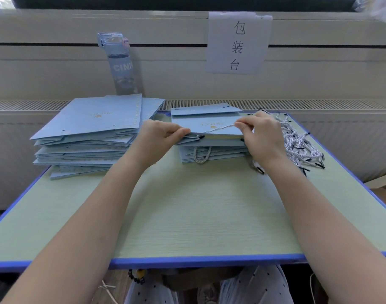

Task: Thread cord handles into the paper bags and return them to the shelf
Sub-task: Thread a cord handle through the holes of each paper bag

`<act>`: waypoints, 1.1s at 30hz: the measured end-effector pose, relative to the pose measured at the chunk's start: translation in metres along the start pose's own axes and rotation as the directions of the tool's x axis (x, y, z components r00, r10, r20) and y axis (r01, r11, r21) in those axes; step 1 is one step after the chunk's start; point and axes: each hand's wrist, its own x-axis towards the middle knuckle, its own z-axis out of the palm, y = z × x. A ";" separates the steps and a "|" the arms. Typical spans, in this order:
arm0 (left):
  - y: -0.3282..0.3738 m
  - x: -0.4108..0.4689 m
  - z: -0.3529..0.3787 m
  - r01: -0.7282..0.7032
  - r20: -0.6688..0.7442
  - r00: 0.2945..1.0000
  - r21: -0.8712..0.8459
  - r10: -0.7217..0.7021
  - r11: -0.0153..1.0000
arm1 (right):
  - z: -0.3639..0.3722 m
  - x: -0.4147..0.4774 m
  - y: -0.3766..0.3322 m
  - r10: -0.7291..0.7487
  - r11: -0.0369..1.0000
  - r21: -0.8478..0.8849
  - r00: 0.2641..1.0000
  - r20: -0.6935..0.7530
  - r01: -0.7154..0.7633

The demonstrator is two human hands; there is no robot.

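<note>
You're getting one view: head cam, wide-angle, looking forward and down across the table [187,216] toward the wall [56,80] behind it. It's sitting close in: your left hand [163,133] and right hand [262,137] are landing mid-frame.

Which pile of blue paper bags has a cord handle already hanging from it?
The right pile; a cord loop dangles at its front. The left pile shows none.

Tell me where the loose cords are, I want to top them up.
Head view: the loose cords lie on the table's far right side, just beyond the right hand and beside the smaller bag stack.
</note>
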 end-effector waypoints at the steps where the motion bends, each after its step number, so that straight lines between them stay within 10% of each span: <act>1: -0.001 0.000 -0.002 0.006 -0.014 1.000 0.005 -0.006 1.000 | -0.003 0.001 0.002 0.013 1.000 -0.002 1.000 -0.025 -0.013; 9: -0.013 0.005 -0.018 0.076 -0.097 0.993 0.119 -0.064 0.990 | -0.025 0.012 0.032 0.216 0.974 -0.032 0.957 -0.192 -0.226; 14: -0.007 0.000 -0.004 0.112 -0.171 0.984 0.358 -0.053 0.927 | -0.021 0.007 0.010 0.137 0.956 0.260 0.991 -0.002 -0.132; 22: 0.025 -0.005 0.034 -0.152 -0.039 0.988 -0.098 0.149 0.984 | -0.008 -0.015 -0.039 -0.176 0.793 0.610 0.957 0.233 -0.003; 33: -0.001 0.003 0.016 -0.102 -0.269 0.948 0.253 0.171 0.962 | -0.005 -0.006 -0.015 -0.042 0.934 0.358 0.983 0.181 -0.025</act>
